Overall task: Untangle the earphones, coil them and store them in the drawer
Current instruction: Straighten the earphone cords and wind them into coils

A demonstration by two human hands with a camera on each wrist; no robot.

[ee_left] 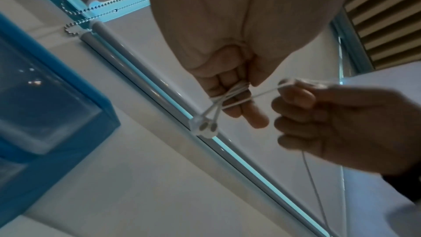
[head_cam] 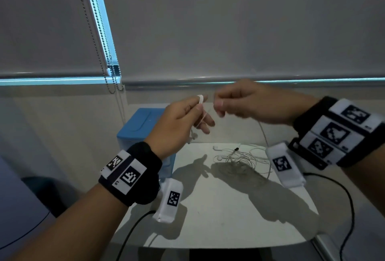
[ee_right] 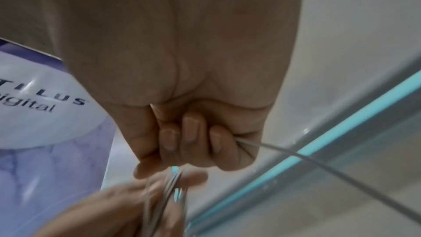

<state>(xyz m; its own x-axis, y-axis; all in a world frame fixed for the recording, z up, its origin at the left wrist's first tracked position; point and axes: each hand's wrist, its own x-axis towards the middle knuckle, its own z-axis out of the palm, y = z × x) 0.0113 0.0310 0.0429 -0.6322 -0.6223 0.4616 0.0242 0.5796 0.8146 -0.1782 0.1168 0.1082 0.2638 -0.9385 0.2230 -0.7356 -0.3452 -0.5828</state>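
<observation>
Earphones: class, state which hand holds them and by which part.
Both. The left hand holds the earphones by cord loops wound round its fingers; the right hand pinches the free cord.

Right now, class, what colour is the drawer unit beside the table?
Blue, with clear drawer fronts; the drawer unit shows best in the left wrist view.

This looks like an office or study corner set against a window. Grey roller blinds (head_cam: 229,21) are drawn down over the glass, with beaded pull chains (head_cam: 98,37) hanging at the seam and a strip of blue daylight showing along the bottom rail. A small white table (head_cam: 218,208) stands against the pale wall beneath, with a blue plastic desktop drawer unit (head_cam: 143,123) on its far left corner. In the right wrist view a printed banner (ee_right: 38,96) reads partly "TILUS" and "igital", which suggests a workplace.
</observation>
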